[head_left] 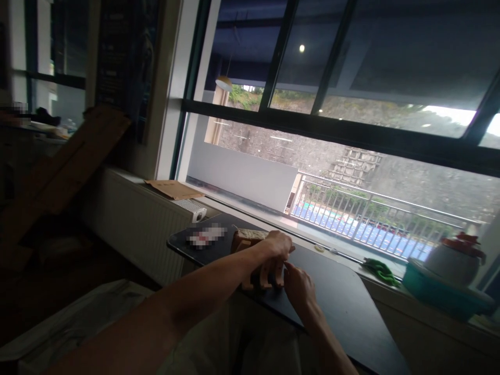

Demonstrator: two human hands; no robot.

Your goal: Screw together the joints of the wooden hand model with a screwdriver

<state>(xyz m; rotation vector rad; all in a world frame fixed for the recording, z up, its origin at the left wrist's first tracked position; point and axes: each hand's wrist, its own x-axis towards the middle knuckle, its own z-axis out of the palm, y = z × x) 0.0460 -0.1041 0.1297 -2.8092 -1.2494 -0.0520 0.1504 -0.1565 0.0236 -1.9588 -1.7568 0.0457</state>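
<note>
A brown object with a pale, rough top and several curved strips or slats [250,235] stands on the dark table [336,291]; its exact kind I cannot tell. Reaching across it, my left hand [279,245] is closed on its upper right part. My right hand [300,284] is at its right side, fingers pinched together at the edge of one curved strip. Whatever lies between those fingertips is too small and dark to make out. My left forearm hides part of the object.
A blurred white and red item [205,237] lies at the table's left end. A brown envelope [175,189] rests above the radiator [128,213]. On the windowsill are a green cloth [380,272], a teal basin [437,291] and a pale container with a red top [455,263]. Cardboard [74,156] leans at left.
</note>
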